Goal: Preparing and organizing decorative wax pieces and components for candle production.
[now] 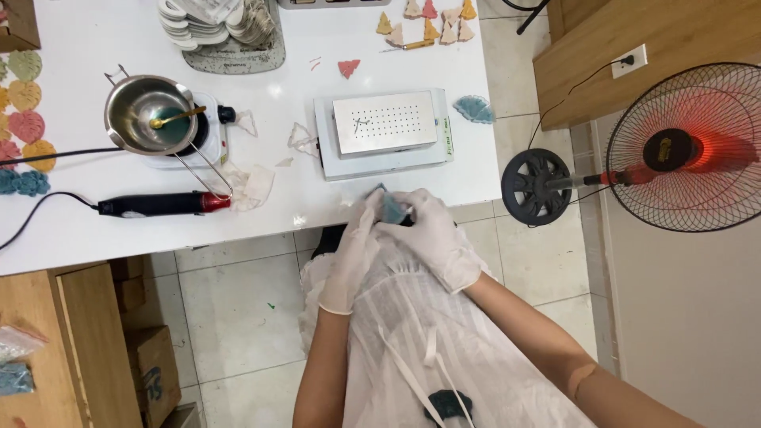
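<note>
Both my hands wear white gloves and meet at the near edge of the white table (79,230). My left hand (355,246) and my right hand (432,234) together grip a small blue-grey piece (390,208), mostly hidden by the fingers. Just beyond them sits a flat white machine with a perforated metal plate (385,120). A blue leaf-shaped piece (475,108) lies to the right of that machine.
A metal pot with a spoon (149,115) stands on a small hotplate at left; a black and red heat tool (162,204) lies nearby. Coloured leaf shapes (24,95) line the left edge, small tree shapes (428,24) the far side. An electric fan (682,150) stands right.
</note>
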